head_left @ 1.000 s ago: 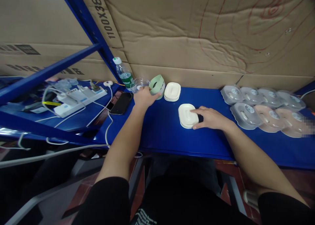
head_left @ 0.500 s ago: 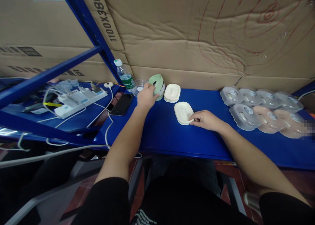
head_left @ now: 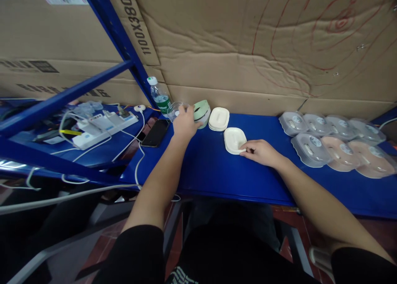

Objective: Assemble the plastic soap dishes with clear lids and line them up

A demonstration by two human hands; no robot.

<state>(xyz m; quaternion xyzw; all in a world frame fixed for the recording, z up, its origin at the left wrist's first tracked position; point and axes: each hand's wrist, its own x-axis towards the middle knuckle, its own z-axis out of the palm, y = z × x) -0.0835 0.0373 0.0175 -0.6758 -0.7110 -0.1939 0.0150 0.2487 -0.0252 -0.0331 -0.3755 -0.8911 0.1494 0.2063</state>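
Currently, right fingers (head_left: 245, 148) pinch 1 cream dish's (head_left: 235, 140) rim; left hand's (head_left: 185, 123) grip unclear

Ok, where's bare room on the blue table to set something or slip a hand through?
Bare: blue table nearside of the cream dish at the right hand; also behind that hand, across to the lidded containers.
Crowded: left end, with phone, bottle, green band, left hand.

A rounded cream dish (head_left: 234, 139) and pale green roll (head_left: 201, 114) sit on blue tabletop (head_left: 214, 168).
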